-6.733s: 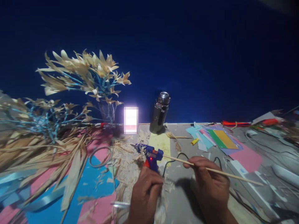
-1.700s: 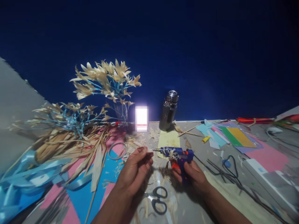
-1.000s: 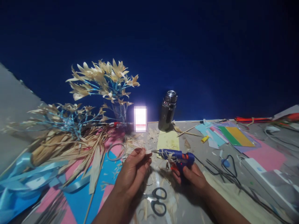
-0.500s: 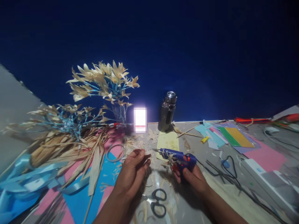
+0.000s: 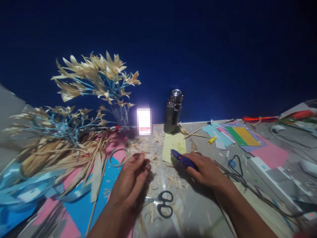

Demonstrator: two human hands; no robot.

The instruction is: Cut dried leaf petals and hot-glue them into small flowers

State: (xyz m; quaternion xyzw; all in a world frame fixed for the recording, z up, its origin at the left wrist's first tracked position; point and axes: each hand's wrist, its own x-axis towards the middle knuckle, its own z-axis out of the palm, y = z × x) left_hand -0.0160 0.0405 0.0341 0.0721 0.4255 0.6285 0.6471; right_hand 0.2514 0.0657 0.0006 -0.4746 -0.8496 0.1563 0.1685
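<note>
My right hand (image 5: 201, 165) grips a blue hot glue gun (image 5: 183, 159) from above. The gun lies low over the table, its tip at the yellow paper (image 5: 170, 152). Left of it, my left hand (image 5: 132, 175) is closed in a pinch, with thumb and forefinger together. Something thin and pale seems to be between those fingertips, too small to name. Scissors with black handles (image 5: 165, 204) lie between my forearms, among pale dry scraps (image 5: 174, 181). A roll of tape (image 5: 119, 157) rests just beyond my left hand.
Dry-leaf flowers on blue stems (image 5: 99, 79) stand at the back left, above dried husks (image 5: 42, 158) and blue ribbon (image 5: 37, 185). A dark flask (image 5: 172, 114) stands near the wall beside a glowing blurred rectangle (image 5: 144, 120). Cables (image 5: 247, 188) and a white power strip (image 5: 274, 185) lie right.
My right hand has lowered the glue gun toward the table and turned over it, away from my left fingertips. My left hand keeps its pinch. The view has shifted slightly.
</note>
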